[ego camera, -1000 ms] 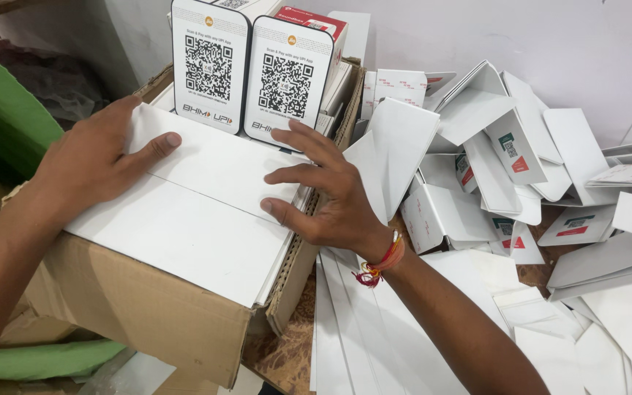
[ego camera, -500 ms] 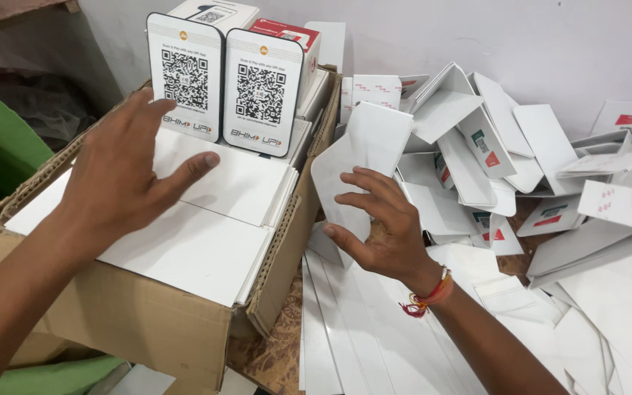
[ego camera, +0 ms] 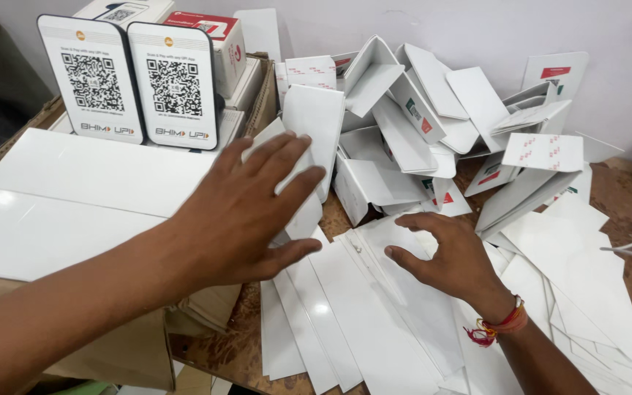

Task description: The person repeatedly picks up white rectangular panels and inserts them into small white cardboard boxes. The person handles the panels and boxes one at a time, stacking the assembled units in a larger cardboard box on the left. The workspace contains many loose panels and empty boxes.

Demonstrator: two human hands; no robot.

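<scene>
White wall behind, cluttered table (ego camera: 623, 205). Left hand (ego camera: 246, 208) fingers spread over flat white cards (ego camera: 360, 307) lower centre; right hand (ego camera: 451, 256) fingers loosely curled, empty. Slick stack could slide off.

Likely packing workshop, cardboard carton (ego camera: 60, 366), piled flat white boxes (ego camera: 433, 124)

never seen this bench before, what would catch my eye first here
Two white stands with square scan codes stand upright at top left, behind stacked white sheets on a cardboard box. A jumbled heap of folded white cartons fills the upper right. In the middle, the left hand and right hand spread over flat white card strips.
</scene>
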